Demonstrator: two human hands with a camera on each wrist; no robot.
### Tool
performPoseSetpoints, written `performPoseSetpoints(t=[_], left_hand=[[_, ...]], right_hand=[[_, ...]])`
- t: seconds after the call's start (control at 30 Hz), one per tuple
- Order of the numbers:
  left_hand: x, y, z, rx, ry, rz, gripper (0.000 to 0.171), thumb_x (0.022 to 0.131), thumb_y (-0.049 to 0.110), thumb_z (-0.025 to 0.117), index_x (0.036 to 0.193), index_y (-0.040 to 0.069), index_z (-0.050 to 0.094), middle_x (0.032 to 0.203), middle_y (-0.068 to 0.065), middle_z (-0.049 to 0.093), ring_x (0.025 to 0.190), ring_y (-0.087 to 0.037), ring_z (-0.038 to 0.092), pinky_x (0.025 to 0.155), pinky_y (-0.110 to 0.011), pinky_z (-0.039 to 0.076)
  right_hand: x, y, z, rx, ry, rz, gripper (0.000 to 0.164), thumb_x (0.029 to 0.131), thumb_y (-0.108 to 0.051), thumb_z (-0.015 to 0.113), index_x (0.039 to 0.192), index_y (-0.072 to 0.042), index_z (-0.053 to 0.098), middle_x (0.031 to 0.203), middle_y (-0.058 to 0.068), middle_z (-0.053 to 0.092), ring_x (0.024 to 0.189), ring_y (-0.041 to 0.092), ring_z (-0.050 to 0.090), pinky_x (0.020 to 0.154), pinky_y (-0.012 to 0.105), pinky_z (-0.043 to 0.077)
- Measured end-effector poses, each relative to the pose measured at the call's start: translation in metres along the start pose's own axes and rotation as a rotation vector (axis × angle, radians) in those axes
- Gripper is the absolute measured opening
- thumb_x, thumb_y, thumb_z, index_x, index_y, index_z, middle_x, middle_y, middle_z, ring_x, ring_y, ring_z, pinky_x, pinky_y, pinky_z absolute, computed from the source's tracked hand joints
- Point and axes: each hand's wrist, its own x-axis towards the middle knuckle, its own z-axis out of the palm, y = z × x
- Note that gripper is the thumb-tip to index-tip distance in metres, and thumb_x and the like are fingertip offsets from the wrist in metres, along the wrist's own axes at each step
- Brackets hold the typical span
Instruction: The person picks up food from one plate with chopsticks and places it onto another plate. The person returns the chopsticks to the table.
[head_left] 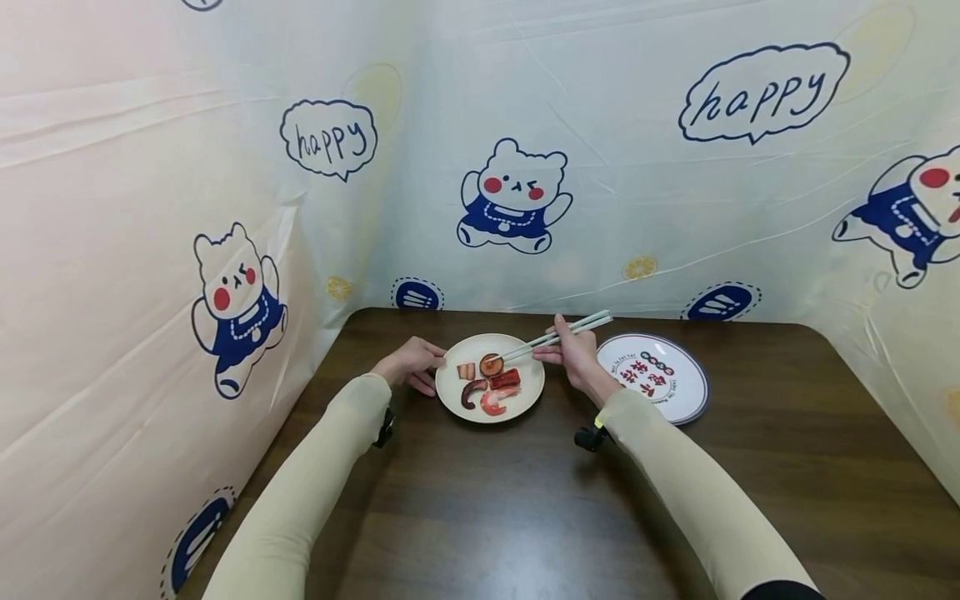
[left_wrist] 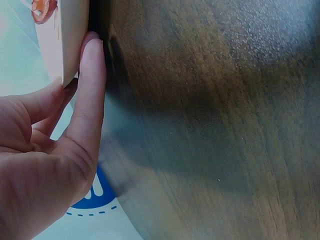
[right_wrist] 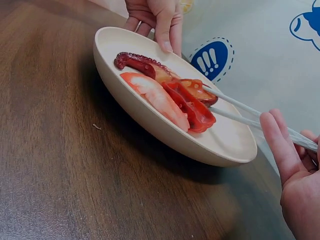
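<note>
A cream plate (head_left: 531, 385) stands on the table, and my left hand (head_left: 411, 364) pinches its left rim. In the left wrist view the thumb meets the rim while the fingers lie along the underside. My right hand (head_left: 577, 357) holds a pair of pale chopsticks (head_left: 592, 321). Their tips reach a round brown mushroom-like piece (head_left: 491, 365) on the plate. Around it lie a dark curled octopus tentacle (right_wrist: 131, 61), a pink-and-white shrimp (right_wrist: 155, 98), a glossy red piece (right_wrist: 192, 111) and a small striped tan piece (head_left: 467, 372).
To the right of my right hand lies a white plate (head_left: 693, 387) with a blue rim and red printed characters, partly behind the wrist. The brown wooden table (head_left: 480, 517) runs back to a pale curtain (head_left: 637, 192) with cartoon bears, which also closes off both sides.
</note>
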Motion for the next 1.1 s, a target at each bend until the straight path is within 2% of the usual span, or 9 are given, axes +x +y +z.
performPoseSetpoints(t=[0.43, 0.63, 0.77, 0.87, 0.93, 1.1], left_hand=[[0.0, 0.0, 0.001, 0.003, 0.002, -0.016, 0.042, 0.109, 0.012, 0.059, 0.15, 0.001, 0.057, 0.133, -0.023, 0.062, 0.078, -0.029, 0.076, 0.07, -0.04, 0.067], [0.001, 0.001, 0.0, -0.002, 0.005, -0.019, 0.041, 0.109, 0.012, 0.058, 0.149, 0.002, 0.058, 0.135, -0.023, 0.061, 0.078, -0.029, 0.075, 0.071, -0.04, 0.067], [0.0, 0.001, 0.0, 0.002, 0.007, -0.014, 0.041, 0.109, 0.012, 0.058, 0.15, 0.002, 0.058, 0.133, -0.022, 0.062, 0.078, -0.029, 0.075, 0.071, -0.041, 0.067], [0.0, 0.001, 0.0, 0.004, 0.008, -0.012, 0.041, 0.11, 0.012, 0.058, 0.15, 0.002, 0.057, 0.133, -0.022, 0.062, 0.078, -0.029, 0.075, 0.07, -0.04, 0.067], [0.0, 0.0, 0.0, 0.003, 0.008, -0.011, 0.041, 0.11, 0.012, 0.058, 0.15, 0.002, 0.057, 0.134, -0.023, 0.062, 0.077, -0.029, 0.075, 0.07, -0.04, 0.067], [0.0, 0.0, 0.0, -0.001, 0.01, -0.006, 0.041, 0.11, 0.012, 0.058, 0.15, 0.001, 0.057, 0.137, -0.024, 0.059, 0.077, -0.028, 0.075, 0.07, -0.04, 0.067]], right_hand=[[-0.003, 0.001, 0.003, 0.001, 0.002, -0.007, 0.047, 0.113, -0.029, 0.051, 0.121, 0.017, 0.053, 0.096, 0.029, 0.068, 0.069, 0.025, 0.078, 0.076, 0.04, 0.066], [-0.005, -0.002, 0.008, -0.034, -0.033, -0.058, 0.048, 0.113, -0.029, 0.052, 0.123, 0.018, 0.053, 0.11, 0.05, 0.06, 0.067, 0.026, 0.077, 0.072, 0.039, 0.066], [-0.007, -0.005, 0.008, -0.076, -0.045, -0.068, 0.045, 0.112, -0.032, 0.055, 0.119, 0.012, 0.058, 0.118, 0.054, 0.055, 0.066, 0.025, 0.077, 0.069, 0.04, 0.067], [-0.008, -0.007, 0.006, -0.111, -0.056, -0.078, 0.042, 0.111, -0.032, 0.056, 0.115, 0.01, 0.06, 0.117, 0.053, 0.056, 0.068, 0.024, 0.076, 0.07, 0.043, 0.067], [-0.009, -0.008, 0.005, -0.131, -0.066, -0.096, 0.043, 0.111, -0.031, 0.056, 0.115, 0.012, 0.06, 0.114, 0.051, 0.059, 0.069, 0.025, 0.076, 0.069, 0.045, 0.067], [-0.012, -0.011, 0.002, -0.168, -0.084, -0.16, 0.049, 0.112, -0.029, 0.056, 0.12, 0.019, 0.057, 0.092, 0.026, 0.07, 0.067, 0.024, 0.074, 0.057, 0.039, 0.066]])
